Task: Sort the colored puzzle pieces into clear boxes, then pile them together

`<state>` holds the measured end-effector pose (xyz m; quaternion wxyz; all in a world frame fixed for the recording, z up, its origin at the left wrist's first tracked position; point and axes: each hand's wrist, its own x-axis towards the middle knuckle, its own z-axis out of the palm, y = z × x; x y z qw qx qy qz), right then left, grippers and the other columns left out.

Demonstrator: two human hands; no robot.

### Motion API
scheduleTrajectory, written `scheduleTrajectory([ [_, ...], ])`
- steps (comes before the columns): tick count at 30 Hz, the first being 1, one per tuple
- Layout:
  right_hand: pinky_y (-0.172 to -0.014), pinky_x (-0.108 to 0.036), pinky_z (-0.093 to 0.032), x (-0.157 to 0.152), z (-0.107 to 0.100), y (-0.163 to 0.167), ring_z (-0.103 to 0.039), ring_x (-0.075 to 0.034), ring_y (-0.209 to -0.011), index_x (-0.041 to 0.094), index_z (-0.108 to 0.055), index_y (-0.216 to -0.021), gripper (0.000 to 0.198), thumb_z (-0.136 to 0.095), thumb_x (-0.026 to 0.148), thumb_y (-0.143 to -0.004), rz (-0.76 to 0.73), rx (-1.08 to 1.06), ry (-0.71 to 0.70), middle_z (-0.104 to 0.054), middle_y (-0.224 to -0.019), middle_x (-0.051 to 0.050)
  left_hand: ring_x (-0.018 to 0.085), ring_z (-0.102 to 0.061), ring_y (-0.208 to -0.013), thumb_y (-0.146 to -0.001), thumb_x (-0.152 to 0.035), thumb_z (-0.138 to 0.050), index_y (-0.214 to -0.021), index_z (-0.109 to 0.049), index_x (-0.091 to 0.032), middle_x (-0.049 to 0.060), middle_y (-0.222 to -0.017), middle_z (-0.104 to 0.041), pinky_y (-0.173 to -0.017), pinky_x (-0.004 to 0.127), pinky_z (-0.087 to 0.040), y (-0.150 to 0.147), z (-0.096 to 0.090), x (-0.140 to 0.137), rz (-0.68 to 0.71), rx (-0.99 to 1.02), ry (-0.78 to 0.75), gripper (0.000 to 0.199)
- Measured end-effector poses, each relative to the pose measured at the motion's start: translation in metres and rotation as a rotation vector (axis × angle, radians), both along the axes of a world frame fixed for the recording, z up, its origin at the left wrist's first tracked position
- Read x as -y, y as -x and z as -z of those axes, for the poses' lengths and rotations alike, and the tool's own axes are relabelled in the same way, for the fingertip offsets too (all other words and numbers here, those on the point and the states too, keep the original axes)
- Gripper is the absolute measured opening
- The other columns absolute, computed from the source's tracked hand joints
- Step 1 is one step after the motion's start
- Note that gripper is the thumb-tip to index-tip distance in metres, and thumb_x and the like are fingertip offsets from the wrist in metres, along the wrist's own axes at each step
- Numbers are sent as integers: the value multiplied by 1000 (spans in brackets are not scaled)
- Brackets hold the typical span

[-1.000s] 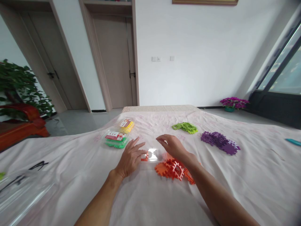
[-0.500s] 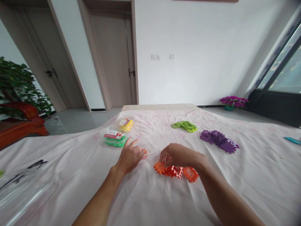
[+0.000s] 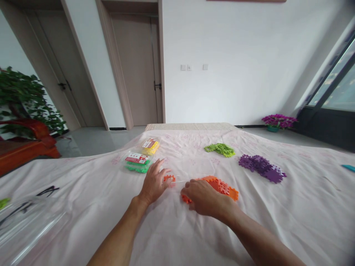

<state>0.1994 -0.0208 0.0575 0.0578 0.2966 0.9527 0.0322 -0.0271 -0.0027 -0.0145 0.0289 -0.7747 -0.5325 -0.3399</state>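
My left hand (image 3: 154, 181) has its fingers spread beside a clear plastic box that is hard to make out against the cloth. A few orange interlocking pieces (image 3: 169, 178) show at the box, near the thumb. My right hand (image 3: 202, 195) is curled over a pile of orange interlocking pieces (image 3: 219, 184), its fingers bent round some at the near left. The palm hides part of that pile. Left of my left hand lies a clear box of green pieces (image 3: 137, 168) with a red and white label. Behind it is a similar box of yellow pieces (image 3: 151, 148).
Light green pieces (image 3: 222, 149) and purple pieces (image 3: 260, 168) lie in heaps to the right on the pale cloth (image 3: 172, 229). A large clear plastic container (image 3: 36, 229) and dark-framed glasses (image 3: 47, 191) are at the left. A blue object (image 3: 348, 168) lies far right.
My right hand has gone from a pinch above the pile to a lower, curled hold. The orange pieces have shifted and bunched up. My left fingers have opened wider, uncovering more orange by the box.
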Motion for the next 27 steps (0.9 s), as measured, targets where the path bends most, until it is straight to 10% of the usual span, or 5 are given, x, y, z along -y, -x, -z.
scheduleTrajectory([
  [19, -75, -35, -45, -1, 9, 5, -61, -27, -93, 15, -64, -101, 24, -65, 29, -82, 21, -62, 42, -66, -101, -12, 31, -34, -138, -74, -51, -74, -128, -55, -24, 12, -143, -37, -116, 52, -28, 11, 24, -13, 88, 403, 145, 63],
  [27, -74, -24, -44, -24, -22, -6, -61, -14, -82, 25, -64, -110, 32, -69, 28, -78, 55, -569, 282, -66, -103, -1, 31, -38, -136, -72, -40, -78, -123, -56, -22, 13, -140, -40, -113, 50, -35, 7, 22, -12, 89, 463, 126, 58],
])
